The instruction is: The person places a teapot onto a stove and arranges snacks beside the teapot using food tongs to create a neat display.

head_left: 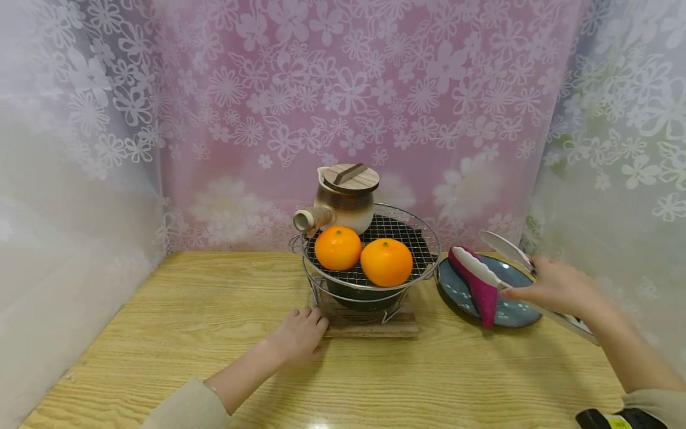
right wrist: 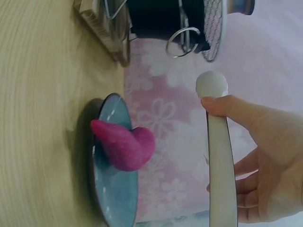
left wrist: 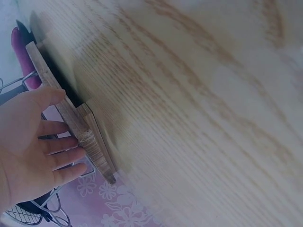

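Observation:
My right hand [head_left: 565, 289] holds a pair of tongs [head_left: 509, 249] with pale scalloped tips over the plate, thumb along one arm. Their tips stand spread apart. One tip overlaps the purple sweet potato [head_left: 485, 301] in the head view; in the right wrist view the tongs [right wrist: 220, 165] stand apart from it. The sweet potato [right wrist: 124, 146] lies on a blue-grey plate [head_left: 522, 274]. At the left edge of a wooden board [head_left: 370, 328], my left hand [head_left: 300, 335] rests with loosely bent fingers. In the left wrist view these fingers [left wrist: 64, 158] touch the board's side.
On the board stands a dark grill stove with a round wire rack [head_left: 423, 232]. Two oranges [head_left: 386, 263] and a clay teapot [head_left: 345, 205] with a wooden lid sit on the rack. The teapot's handle sticks out front left. A flowered curtain [head_left: 343, 107] closes off the table's back.

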### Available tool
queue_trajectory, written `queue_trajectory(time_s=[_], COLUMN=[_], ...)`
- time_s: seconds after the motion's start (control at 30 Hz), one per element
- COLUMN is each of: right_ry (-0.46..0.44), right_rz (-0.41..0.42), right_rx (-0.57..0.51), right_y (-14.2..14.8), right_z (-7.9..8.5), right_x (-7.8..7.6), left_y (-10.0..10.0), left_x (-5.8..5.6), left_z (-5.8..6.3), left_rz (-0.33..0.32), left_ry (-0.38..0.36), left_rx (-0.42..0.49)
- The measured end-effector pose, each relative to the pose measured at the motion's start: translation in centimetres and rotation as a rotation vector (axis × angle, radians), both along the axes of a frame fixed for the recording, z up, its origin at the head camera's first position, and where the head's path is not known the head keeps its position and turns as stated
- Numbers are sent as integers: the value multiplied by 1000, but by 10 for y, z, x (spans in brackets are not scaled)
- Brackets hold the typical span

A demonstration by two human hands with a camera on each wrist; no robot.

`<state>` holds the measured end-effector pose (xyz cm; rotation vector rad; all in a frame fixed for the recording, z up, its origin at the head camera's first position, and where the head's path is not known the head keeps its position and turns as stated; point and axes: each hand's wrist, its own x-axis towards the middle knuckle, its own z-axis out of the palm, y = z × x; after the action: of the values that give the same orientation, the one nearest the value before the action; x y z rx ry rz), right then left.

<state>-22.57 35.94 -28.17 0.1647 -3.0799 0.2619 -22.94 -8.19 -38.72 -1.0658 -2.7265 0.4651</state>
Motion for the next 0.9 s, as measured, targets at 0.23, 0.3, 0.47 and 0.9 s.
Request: queue_trajectory(time_s=[0.23, 0.3, 0.47, 0.9], right_ry=[-82, -100, -122, -206], right_rz=[-42, -46, -50, -72], right_rx=[-11, -5, 9, 28], right_y=[4, 3, 1, -4], right_z=[-11, -13, -19, -30], right_x=[-11, -14, -19, -28], left_y=[1, 1, 1, 0], left_x=[2, 2, 2, 1], left_z=[1, 1, 1, -1], left_rz=[-5, -6, -3, 6], left_ry=[3, 6, 15, -2], left_rx=[3, 6, 5, 8])
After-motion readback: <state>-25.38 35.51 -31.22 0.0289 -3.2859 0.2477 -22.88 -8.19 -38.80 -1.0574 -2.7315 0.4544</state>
